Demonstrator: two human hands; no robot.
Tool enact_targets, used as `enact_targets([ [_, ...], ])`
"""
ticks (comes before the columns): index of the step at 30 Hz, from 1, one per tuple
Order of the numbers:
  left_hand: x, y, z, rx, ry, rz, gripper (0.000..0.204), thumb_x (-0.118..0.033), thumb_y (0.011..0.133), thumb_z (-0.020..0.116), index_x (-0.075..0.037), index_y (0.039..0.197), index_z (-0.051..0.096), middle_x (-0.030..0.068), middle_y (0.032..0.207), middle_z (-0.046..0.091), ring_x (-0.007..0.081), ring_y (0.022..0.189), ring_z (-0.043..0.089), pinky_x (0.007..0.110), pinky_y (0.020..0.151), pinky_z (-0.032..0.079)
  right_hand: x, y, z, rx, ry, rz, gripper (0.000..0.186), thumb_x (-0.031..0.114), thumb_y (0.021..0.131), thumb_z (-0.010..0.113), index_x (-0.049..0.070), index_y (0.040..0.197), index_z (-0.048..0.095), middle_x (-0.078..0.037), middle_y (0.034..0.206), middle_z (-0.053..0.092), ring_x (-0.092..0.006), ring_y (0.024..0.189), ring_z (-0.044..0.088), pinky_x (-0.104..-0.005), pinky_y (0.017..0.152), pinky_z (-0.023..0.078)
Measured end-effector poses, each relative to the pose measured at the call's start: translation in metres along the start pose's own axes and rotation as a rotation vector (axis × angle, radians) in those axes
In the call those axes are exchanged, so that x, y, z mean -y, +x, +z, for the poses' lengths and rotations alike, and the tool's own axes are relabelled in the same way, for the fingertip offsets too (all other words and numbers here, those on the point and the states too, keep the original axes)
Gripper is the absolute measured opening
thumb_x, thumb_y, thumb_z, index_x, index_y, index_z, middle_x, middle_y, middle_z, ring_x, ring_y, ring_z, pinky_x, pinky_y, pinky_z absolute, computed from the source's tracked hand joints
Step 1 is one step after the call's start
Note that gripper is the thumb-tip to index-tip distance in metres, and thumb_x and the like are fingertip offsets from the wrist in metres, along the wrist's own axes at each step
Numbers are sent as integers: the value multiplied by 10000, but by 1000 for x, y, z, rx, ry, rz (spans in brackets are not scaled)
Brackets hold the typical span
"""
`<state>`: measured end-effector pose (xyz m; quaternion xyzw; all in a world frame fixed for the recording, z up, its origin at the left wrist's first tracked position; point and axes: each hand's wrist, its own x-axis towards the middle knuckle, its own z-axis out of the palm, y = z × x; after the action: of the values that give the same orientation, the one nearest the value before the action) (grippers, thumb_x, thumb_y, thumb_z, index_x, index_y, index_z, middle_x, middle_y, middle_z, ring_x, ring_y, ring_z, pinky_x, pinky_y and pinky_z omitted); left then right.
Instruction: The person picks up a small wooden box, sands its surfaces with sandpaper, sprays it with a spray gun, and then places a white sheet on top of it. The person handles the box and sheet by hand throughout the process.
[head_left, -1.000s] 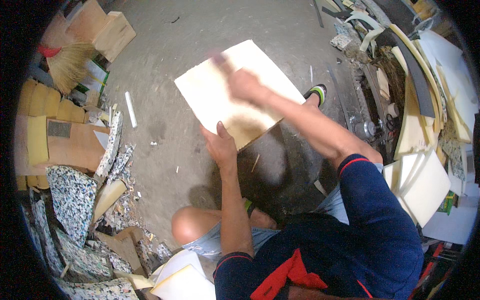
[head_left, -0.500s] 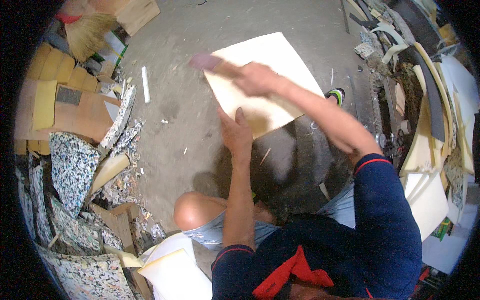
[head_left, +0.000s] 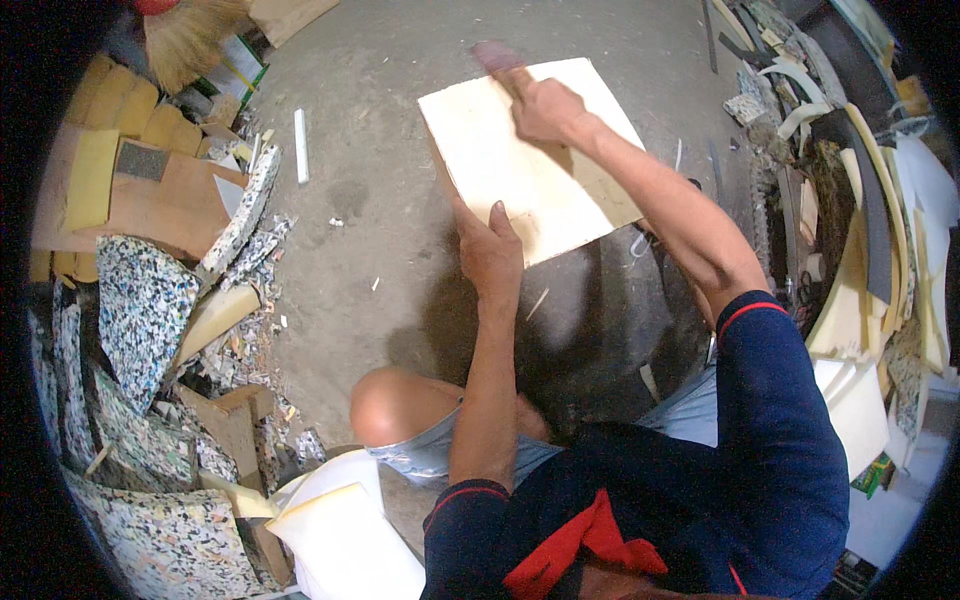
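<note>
A flat, square cream-coloured foam sheet is in front of me, above the concrete floor, its surface pale and slightly marked. My left hand grips its near left corner, thumb on top and fingers beneath. Over the far part of the sheet, my right hand is closed round the wooden handle of a brush-like tool. The purplish head of that tool is smeared by motion and reaches past the sheet's far edge, so its exact kind is unclear.
Speckled foam pieces and scraps are heaped at the left, near a straw broom. White sheets lie by my left knee. Foam strips lean along the right side. A white strip lies on the floor.
My right hand has swept the tool rightward and away from me, from the sheet's left edge to its far edge. The left hand and the sheet have shifted slightly, the grip kept.
</note>
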<state>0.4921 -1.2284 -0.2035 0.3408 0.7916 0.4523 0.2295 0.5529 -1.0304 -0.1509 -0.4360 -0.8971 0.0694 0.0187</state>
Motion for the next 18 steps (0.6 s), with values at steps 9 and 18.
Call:
enact_targets([
  [9, 0, 0, 0, -1, 57, -19, 641, -301, 976, 500, 68, 1434, 244, 334, 1336, 470, 475, 1152, 535, 516, 955, 438, 3, -1, -31, 16, -83, 149, 507, 228, 911, 471, 21, 1372, 432, -266, 864, 683, -383, 785, 691, -474, 749, 573],
  [18, 6, -1, 5, -9, 3, -100, 642, -309, 970, 508, 72, 1435, 283, 326, 1337, 488, 469, 1203, 509, 481, 1027, 396, -1, 6, -17, 68, -82, 97, 554, 249, 917, 431, 103, 1451, 400, -265, 845, 688, -364, 727, 696, -475, 744, 583],
])
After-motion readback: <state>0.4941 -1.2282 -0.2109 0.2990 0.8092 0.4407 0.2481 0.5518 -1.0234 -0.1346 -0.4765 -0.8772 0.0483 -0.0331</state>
